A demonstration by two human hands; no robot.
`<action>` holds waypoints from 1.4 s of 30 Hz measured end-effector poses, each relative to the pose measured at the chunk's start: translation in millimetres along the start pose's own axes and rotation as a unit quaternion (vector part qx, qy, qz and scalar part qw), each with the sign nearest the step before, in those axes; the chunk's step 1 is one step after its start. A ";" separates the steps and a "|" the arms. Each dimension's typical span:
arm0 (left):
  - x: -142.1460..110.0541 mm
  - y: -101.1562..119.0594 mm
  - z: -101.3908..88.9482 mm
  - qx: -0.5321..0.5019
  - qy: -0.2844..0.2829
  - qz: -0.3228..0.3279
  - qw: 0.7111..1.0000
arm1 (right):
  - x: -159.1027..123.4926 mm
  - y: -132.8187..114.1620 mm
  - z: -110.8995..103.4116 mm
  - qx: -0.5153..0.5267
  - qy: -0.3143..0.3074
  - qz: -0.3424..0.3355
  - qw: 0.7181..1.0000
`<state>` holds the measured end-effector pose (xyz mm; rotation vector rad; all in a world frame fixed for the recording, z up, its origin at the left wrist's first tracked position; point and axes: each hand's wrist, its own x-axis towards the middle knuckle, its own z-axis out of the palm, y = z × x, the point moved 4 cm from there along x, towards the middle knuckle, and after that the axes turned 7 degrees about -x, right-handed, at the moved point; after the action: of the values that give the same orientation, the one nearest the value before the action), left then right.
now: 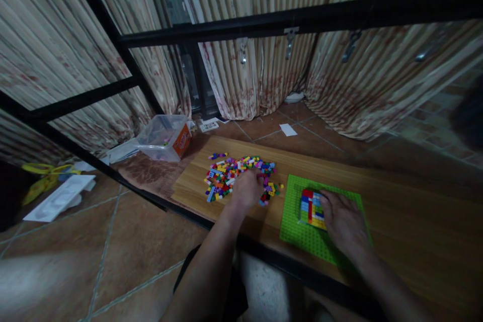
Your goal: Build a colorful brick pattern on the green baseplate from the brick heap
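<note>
The left hand (248,188) hides its own fingertips, curled down over the loose bricks (225,175) on the left of the wooden board (302,165); I cannot tell whether it pinches one. The right hand (346,219), half bent and palm down, covers the right end of the brick block (311,207) on the green baseplate (292,226); its grip is unclear.

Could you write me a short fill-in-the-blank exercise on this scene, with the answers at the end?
1. The right hand is at the brick block on a baseplate coloured ____.
2. The left hand is at the loose bricks, which lie to the ____ of the baseplate.
3. The label on the clear plastic box is mainly ____ in colour.

Missing words: green; left; orange.
</note>
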<state>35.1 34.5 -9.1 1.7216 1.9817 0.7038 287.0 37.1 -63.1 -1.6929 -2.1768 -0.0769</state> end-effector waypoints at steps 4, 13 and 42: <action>11.5 -4.1 -1.9 0.048 0.044 -0.004 0.998 | 0.9 -1.9 -1.8 0.002 -0.003 -0.005 1.000; 41.7 -3.7 10.0 0.098 0.084 0.120 0.984 | 2.5 -3.2 -4.0 -0.013 -0.012 -0.014 1.000; -7.9 47.0 50.0 -0.603 -0.177 -0.100 0.771 | 15.7 -23.8 -59.0 0.314 0.081 0.002 0.946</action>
<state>103.4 36.6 -19.2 0.7266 0.9437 1.1067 276.8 29.0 1.1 -1.2709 -1.8063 0.4215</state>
